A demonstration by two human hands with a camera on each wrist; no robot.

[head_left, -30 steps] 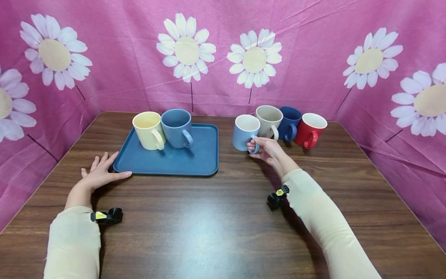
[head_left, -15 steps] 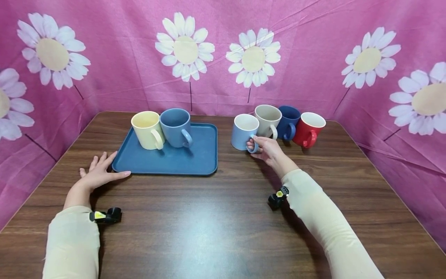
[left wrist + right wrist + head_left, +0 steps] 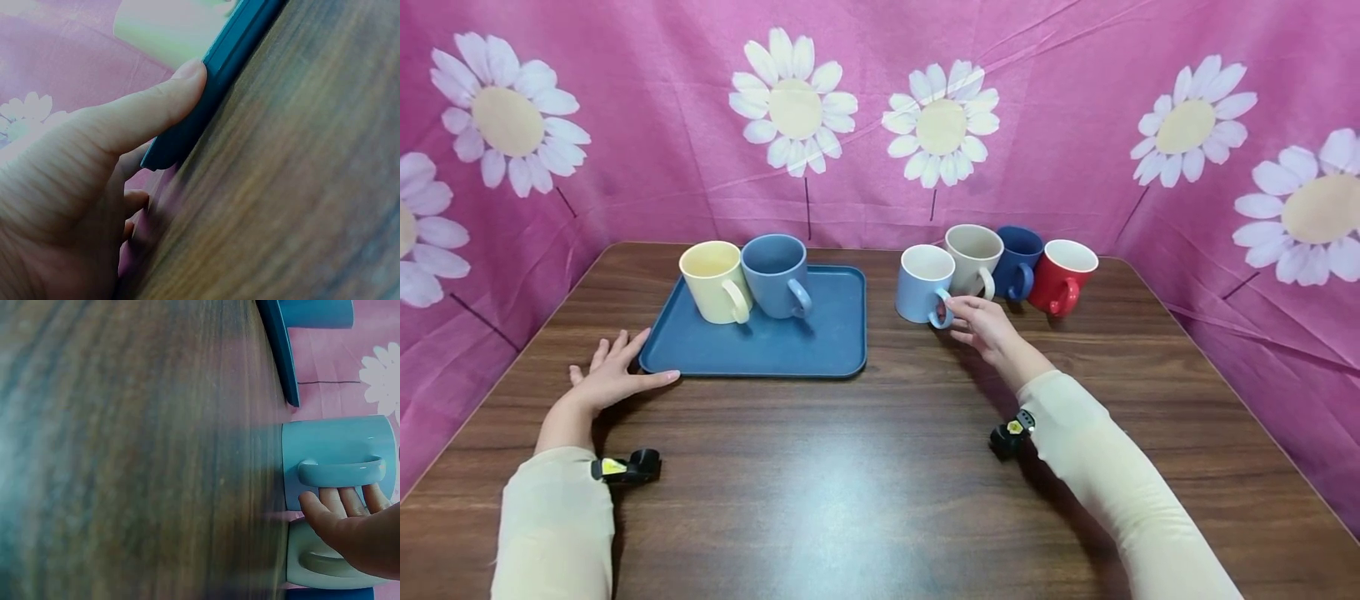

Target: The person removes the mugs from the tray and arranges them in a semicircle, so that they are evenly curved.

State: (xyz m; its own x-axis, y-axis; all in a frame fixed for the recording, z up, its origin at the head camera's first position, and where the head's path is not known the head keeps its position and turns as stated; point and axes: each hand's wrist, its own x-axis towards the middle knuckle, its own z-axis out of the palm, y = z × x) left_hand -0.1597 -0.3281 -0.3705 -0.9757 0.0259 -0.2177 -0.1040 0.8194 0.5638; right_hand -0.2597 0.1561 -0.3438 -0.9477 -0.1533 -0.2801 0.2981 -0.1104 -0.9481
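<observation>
My left hand [image 3: 608, 382] lies at the near-left corner of the blue tray [image 3: 835, 367], fingers spread and the thumb on its front rim. On the tray stand a yellow mug [image 3: 713, 292] and a slate-blue mug [image 3: 772, 287], side by side. To the right of the tray, a light blue mug [image 3: 917, 287] stands upright on the table. My right hand [image 3: 988, 329] is beside its handle; in the right wrist view the thumb [image 3: 312, 509] is apart from the handle and the loosely extended fingertips are at it, contact unclear.
Behind and right of the light blue mug stand a beige mug [image 3: 966, 262], a dark blue mug [image 3: 1006, 275] and a red mug [image 3: 1051, 279], close together. A pink flowered cloth [image 3: 865, 183] hangs behind the wooden table [image 3: 820, 467].
My right fingers have let go of the light blue mug's handle, and the hand has drawn slightly to the right. The mug stands where it was. My left hand has stayed at the tray.
</observation>
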